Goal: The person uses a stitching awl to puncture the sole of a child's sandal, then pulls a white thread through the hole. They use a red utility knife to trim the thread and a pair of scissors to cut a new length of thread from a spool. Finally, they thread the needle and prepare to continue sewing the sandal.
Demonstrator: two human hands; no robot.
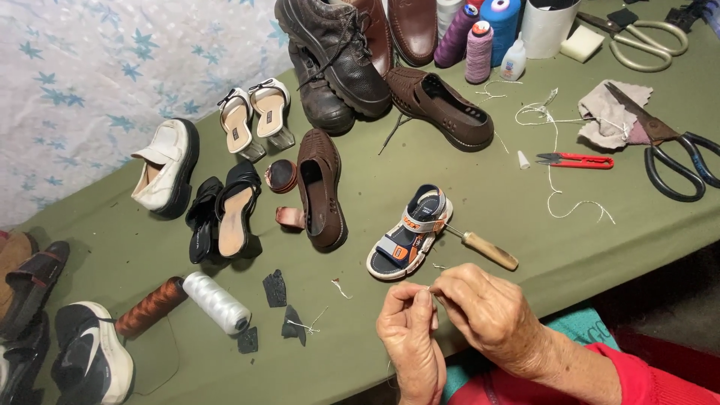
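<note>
From the head camera I see my left hand point(409, 334) and right hand point(487, 311) meeting at the near edge of the green table point(525, 202), fingertips pinched together on something very fine; I think it is a thread or a needle, but it is too small to be sure. Both hands are closed in a pinch, neither is loose. Just beyond them lies a small child's sandal point(409, 234) in white, blue and orange, lying flat with its toe toward me, and an awl with a wooden handle point(484, 247) rests touching its right side. To the left of the sandal a brown perforated shoe point(321, 191) lies on the cloth, and further left a white spool point(217, 302) and a brown spool point(150, 306) lie side by side near some dark scraps point(275, 289). Well apart, at the right of the table, sit red thread snips point(576, 160) and large black-handled scissors point(671, 150) on a cloth rag point(611, 112).
</note>
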